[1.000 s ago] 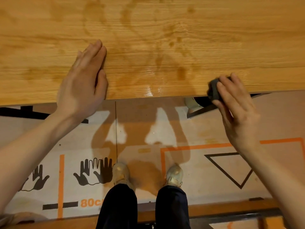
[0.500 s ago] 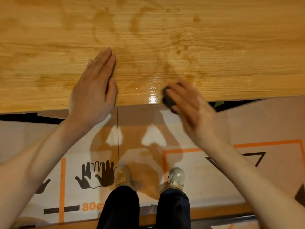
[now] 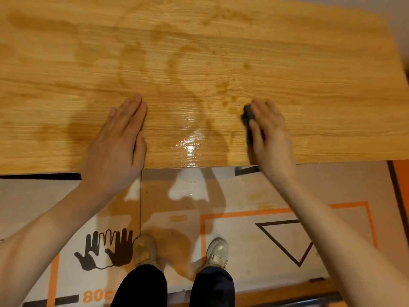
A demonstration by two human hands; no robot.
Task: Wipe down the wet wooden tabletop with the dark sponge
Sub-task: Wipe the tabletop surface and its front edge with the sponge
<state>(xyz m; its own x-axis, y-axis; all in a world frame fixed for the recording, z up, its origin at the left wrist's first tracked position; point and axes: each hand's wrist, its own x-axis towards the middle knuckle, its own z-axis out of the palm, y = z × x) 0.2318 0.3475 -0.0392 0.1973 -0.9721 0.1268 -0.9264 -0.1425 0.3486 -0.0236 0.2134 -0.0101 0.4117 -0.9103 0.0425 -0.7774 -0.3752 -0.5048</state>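
The wooden tabletop (image 3: 321, 63) fills the upper half of the view, with dark wet streaks across its middle and a shiny puddle (image 3: 190, 145) near the front edge. My right hand (image 3: 271, 134) presses the dark sponge (image 3: 248, 117) flat on the wood, right of the puddle; only the sponge's left edge shows beside my fingers. My left hand (image 3: 117, 149) lies flat, palm down with fingers together, on the tabletop left of the puddle and holds nothing.
Below the table's front edge lies a floor mat (image 3: 243, 200) with orange lines, a black triangle and hand prints. My two shoes (image 3: 145, 249) stand on it close to the table. The table's right end (image 3: 396, 69) is in view.
My right hand has slid the sponge from the front edge near the puddle further onto the table and to the right. My left hand stays flat; the view has pulled back.
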